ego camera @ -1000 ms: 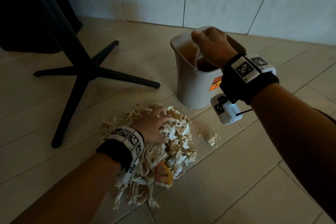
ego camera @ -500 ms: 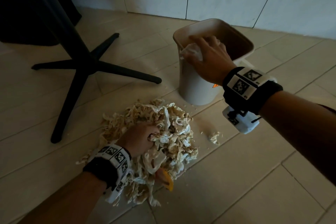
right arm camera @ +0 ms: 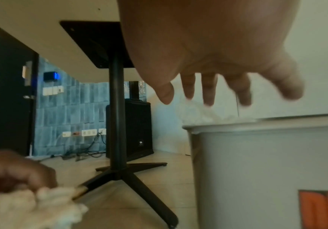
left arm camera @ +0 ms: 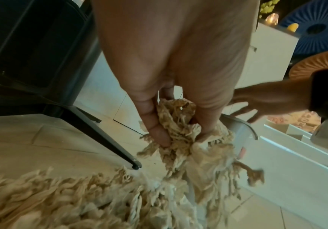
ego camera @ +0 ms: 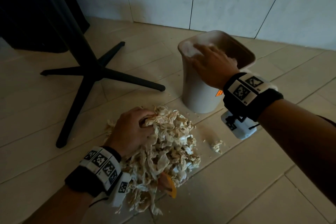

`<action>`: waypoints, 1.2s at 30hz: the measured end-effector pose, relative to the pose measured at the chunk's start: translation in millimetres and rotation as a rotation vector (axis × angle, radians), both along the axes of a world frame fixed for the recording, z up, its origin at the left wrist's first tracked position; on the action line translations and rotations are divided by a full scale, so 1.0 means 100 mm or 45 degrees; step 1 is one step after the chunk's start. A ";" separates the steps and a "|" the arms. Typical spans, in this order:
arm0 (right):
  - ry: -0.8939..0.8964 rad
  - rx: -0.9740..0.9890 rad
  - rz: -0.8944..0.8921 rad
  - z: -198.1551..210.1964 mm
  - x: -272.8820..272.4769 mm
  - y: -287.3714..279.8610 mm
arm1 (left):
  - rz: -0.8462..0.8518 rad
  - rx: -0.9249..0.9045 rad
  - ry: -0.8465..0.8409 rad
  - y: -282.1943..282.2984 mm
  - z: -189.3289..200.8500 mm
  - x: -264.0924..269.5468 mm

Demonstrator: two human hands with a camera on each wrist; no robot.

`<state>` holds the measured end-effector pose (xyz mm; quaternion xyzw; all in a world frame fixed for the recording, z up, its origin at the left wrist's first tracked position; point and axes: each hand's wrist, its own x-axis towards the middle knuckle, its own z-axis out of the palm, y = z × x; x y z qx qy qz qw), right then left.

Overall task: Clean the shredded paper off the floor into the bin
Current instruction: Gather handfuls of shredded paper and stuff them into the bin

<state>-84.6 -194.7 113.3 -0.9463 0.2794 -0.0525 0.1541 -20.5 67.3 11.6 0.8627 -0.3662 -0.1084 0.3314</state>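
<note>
A heap of cream shredded paper (ego camera: 167, 154) lies on the tiled floor in front of me. My left hand (ego camera: 134, 129) digs into its top left, fingers curled round a clump of shreds (left arm camera: 177, 124). The pale bin (ego camera: 198, 96) stands upright behind the heap, with an orange label low on its side (right arm camera: 323, 209). My right hand (ego camera: 211, 60) hovers over the bin's near rim with fingers spread (right arm camera: 208, 91) and nothing in them. A white wad of paper (ego camera: 189, 49) sits just under its fingertips at the bin's left corner.
A black table pedestal with cross feet (ego camera: 87, 72) stands left of the bin and heap. A small loose tuft of shreds (ego camera: 217, 146) lies on the tiles right of the heap. An orange scrap (ego camera: 171, 187) pokes out at the heap's near edge. The wall runs behind the bin.
My right hand has spread its fingers over the bin and let its paper go. My left hand has drawn together and closed on shreds at the heap's top.
</note>
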 end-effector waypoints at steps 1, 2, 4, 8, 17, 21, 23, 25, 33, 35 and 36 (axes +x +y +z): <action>0.047 0.016 -0.007 -0.02 0.00 -0.04 | 0.007 -0.015 -0.001 0.00 0.02 0.00; 0.091 0.038 -0.014 -0.04 -0.01 -0.07 | 0.005 -0.020 0.002 0.00 0.04 0.00; 0.171 0.070 -0.030 -0.08 -0.03 -0.09 | -0.017 -0.024 -0.001 0.00 0.07 -0.01; 0.197 -0.039 0.006 -0.17 -0.08 -0.07 | -0.001 -0.050 -0.003 -0.02 0.08 -0.04; -0.673 0.114 0.294 -0.22 -0.29 0.46 | 0.132 -0.395 0.071 -0.17 0.39 -0.01; -0.625 1.163 0.205 -0.29 -0.28 0.82 | 0.144 -0.517 0.030 -0.33 0.63 -0.03; -0.723 1.563 0.194 -0.31 -0.26 0.94 | 0.120 -0.559 0.068 -0.42 0.72 -0.11; -0.799 1.809 0.200 -0.33 -0.25 1.01 | 0.085 -0.575 0.077 -0.49 0.76 -0.23; -0.807 2.054 -0.232 -0.48 -0.44 0.99 | 0.000 -0.463 0.289 -0.48 0.50 -0.53; -0.790 1.944 -0.273 -0.56 -0.49 0.96 | -0.052 -0.389 0.290 -0.44 0.41 -0.54; -0.760 1.856 -0.287 -0.60 -0.51 0.96 | -0.066 -0.358 0.277 -0.42 0.38 -0.55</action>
